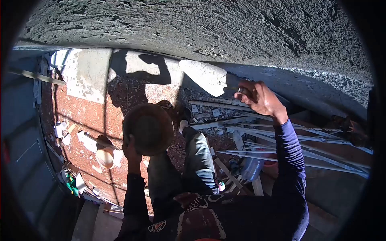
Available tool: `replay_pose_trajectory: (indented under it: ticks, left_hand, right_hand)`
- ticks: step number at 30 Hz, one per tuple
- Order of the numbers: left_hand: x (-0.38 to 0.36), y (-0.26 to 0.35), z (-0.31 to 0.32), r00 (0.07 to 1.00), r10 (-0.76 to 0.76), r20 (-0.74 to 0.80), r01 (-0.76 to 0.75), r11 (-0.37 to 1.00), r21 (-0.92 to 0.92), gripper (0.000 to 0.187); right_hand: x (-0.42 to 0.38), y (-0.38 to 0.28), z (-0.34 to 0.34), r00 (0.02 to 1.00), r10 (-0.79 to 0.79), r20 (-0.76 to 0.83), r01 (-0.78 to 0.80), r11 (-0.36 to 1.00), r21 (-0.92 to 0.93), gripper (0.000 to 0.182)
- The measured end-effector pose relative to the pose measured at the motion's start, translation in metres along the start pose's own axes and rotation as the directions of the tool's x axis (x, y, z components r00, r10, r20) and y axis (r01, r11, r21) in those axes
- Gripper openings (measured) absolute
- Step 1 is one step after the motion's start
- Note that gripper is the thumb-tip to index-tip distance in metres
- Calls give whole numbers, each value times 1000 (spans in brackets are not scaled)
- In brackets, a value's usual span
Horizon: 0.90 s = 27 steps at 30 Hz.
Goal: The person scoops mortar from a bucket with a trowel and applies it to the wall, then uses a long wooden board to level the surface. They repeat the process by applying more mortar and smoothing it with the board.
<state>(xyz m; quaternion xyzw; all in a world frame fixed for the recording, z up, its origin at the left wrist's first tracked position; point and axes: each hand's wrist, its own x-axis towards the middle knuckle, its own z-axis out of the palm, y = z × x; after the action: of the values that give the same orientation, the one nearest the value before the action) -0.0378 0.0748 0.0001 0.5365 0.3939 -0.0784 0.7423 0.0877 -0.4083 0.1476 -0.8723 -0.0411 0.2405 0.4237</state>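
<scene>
Wall point(225, 28) overhead and ahead. Trowel point(205, 75) in right hand point(260, 98), close under wall. Pan point(148, 128) in left hand point(130, 154), left of trowel. Strips point(289, 148) on floor point(84, 120), right of legs.

wall point(201, 24) close ahead | rods point(289, 148) clutter right | left floor point(80, 120) seems passable, scattered scraps

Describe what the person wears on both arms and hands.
Both arms wear dark navy long sleeves, snug and creased, ending at the wrists. The left hand and right hand are bare, with no gloves. No watch or markings show on the sleeves.
</scene>
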Motion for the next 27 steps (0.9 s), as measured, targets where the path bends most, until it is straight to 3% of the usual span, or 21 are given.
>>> replay_pose_trajectory:
  ticks: [1,2,3,4,6,7,8,9,11,12,13,14,15,16,17,19,20,21,24,25,27]
  left_hand:
    - [-7,1,3,1000,-20,20,19,999,42,39]
    - [-13,3,14,998,1,56,-1,1000,0,36]
    - [-22,10,34,1000,8,29,-8,1000,11,36]
    - [-32,18,49,1000,1,28,-4,994,105,35]
    - [-37,27,70,999,5,35,-12,983,184,34]
    - [-39,29,79,991,93,100,-122,933,340,28]
    - [-39,32,88,968,171,181,-239,848,474,23]
    - [-42,43,97,965,180,192,-251,852,460,23]
    - [-52,70,109,909,88,408,-271,868,416,22]
    - [-52,74,111,863,203,463,-363,887,286,22]
    - [-49,78,107,808,315,497,-442,883,158,23]
    - [-42,83,102,793,366,487,-500,848,176,25]
    - [-34,83,99,765,453,458,-520,854,22,27]
    - [-27,84,90,815,375,441,-440,897,50,28]
    - [-30,90,78,866,281,414,-347,933,91,30]
    - [-27,94,68,838,308,450,-387,917,93,31]
    - [-29,100,63,899,186,396,-271,947,170,30]
    - [-20,87,69,819,444,363,-481,877,12,30]
    - [-10,84,46,910,254,328,-272,962,8,26]
    - [-24,90,54,889,259,378,-208,963,-170,28]
    - [-16,74,39,983,104,148,-121,987,107,32]
  right_hand:
    - [-16,0,12,992,-124,-19,106,913,-394,26]
    - [-18,-34,19,990,-20,140,91,848,-522,33]
    - [-28,-14,45,991,-79,109,130,777,-617,35]
    - [-35,-36,52,955,-267,128,278,658,-700,30]
    - [-31,-34,93,900,-428,82,299,470,-831,26]
    - [-22,-37,115,946,-318,-65,154,615,-773,22]
    - [-18,-26,128,876,-479,49,261,388,-884,20]
    - [-13,-14,140,781,-593,194,329,127,-936,19]
    - [-7,-8,165,604,-772,197,320,9,-947,22]
    - [-7,-33,178,761,-648,30,290,298,-909,32]
    - [-10,-52,174,983,-101,156,178,754,-632,39]
    - [-21,-70,173,989,-30,146,106,829,-549,39]
    - [-30,-77,175,988,39,149,34,887,-460,40]
    - [-33,-71,188,979,72,191,-10,952,-307,44]
    - [-40,-66,205,993,56,102,-17,938,-346,45]
    - [-45,-109,195,969,172,178,-126,962,-243,45]
    - [-46,-100,204,978,154,139,-122,970,-212,45]
    - [-47,-93,210,979,155,134,-125,969,-211,45]
    - [-51,-72,220,990,123,70,-125,992,13,45]
    - [-53,-41,235,995,98,-16,-95,988,123,39]
    - [-51,-38,208,971,193,141,-228,924,308,29]
